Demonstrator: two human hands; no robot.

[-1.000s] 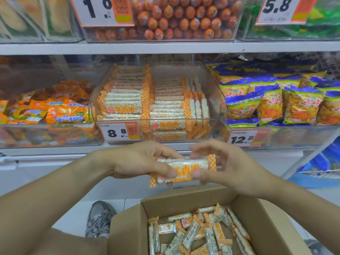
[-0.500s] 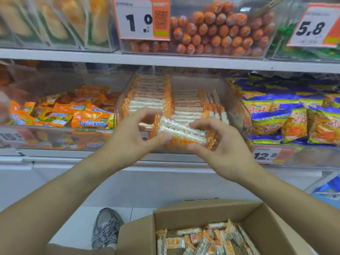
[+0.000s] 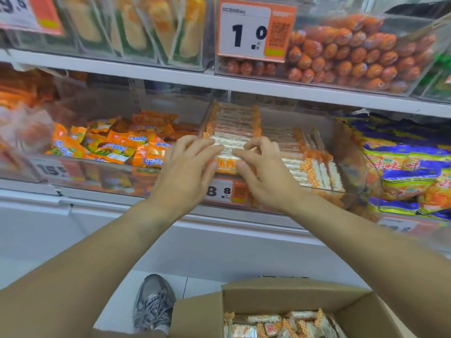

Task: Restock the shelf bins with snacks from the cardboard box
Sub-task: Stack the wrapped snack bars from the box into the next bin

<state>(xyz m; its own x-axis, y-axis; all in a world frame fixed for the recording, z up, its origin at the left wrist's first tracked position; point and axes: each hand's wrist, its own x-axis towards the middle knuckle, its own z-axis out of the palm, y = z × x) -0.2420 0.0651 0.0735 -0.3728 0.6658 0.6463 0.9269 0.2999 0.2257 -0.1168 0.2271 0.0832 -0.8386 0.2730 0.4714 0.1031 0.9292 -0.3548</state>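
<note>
At the front of the clear middle bin (image 3: 351, 152) on the lower shelf (image 3: 244, 217), both hands sat over the left stack of rice-cake snack packs (image 3: 234, 123), w/ one pack (image 3: 227, 152) pinched between them. Left hand (image 3: 188, 174) had thumb under & fingers curled over the pack's left end; right hand (image 3: 264, 176) pinched the right end w/ thumb and bent fingers, approx. level w/ the top of the stack. Pack lay flat, long side across, orange label facing the camera; whether it already touched the stack below was hard to tell, since the hands hid the underside. More of the same packs filled the bin's right side, some standing on edge. An 8.8 price tag (image 3: 228, 191) showed on the bin front, partly behind the hands. Left bin held orange snack bags (image 3: 117, 145); right bin held blue-yellow chip bags (image 3: 405, 164). On the upper shelf, a bin of small sausages (image 3: 353, 57) carried a 1.0 tag (image 3: 253, 30). Low in view, the cardboard box (image 3: 280, 296) stood open w/ more packs inside, beside a grey sneaker (image 3: 153, 303) on the floor.
</note>
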